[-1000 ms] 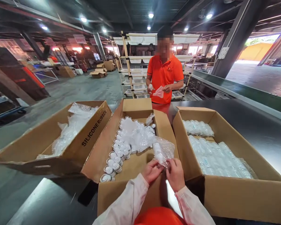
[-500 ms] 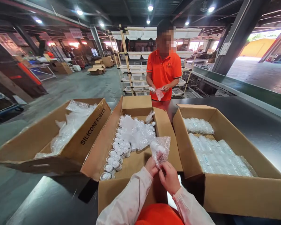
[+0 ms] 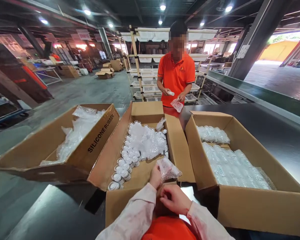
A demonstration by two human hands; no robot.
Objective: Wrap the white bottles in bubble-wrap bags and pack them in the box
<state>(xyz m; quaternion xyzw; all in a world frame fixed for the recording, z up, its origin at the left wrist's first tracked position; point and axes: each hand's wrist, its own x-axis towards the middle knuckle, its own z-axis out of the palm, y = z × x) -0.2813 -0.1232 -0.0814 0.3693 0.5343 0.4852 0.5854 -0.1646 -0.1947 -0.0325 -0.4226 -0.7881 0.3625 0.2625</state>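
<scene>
My left hand [image 3: 155, 177] is closed on a clear bubble-wrap bag [image 3: 169, 169], which lies tilted to the right over the front of the middle carton. Whether a white item is inside the bag is hard to tell. Just below and to the right is my right hand [image 3: 175, 199], apart from the bag, its fingers curled in; what they hold, if anything, is hidden. In the middle carton [image 3: 137, 181], several small white capped containers [image 3: 125, 164] stand along the left side, with loose bubble-wrap bags [image 3: 151, 146] lying over others.
To the left, a carton marked SILICONE RUBBER [image 3: 95, 141] holds bubble wrap [image 3: 75, 133]. The right carton [image 3: 262, 206] holds rows of wrapped items [image 3: 233, 166]. Across the table, a co-worker in orange [image 3: 175, 76] holds a white container and a bag before a rack [image 3: 137, 63].
My right hand has come off the bag and drawn down toward me. The bag, in my left hand, has dropped lower and tipped to the right. The co-worker's hands have moved apart.
</scene>
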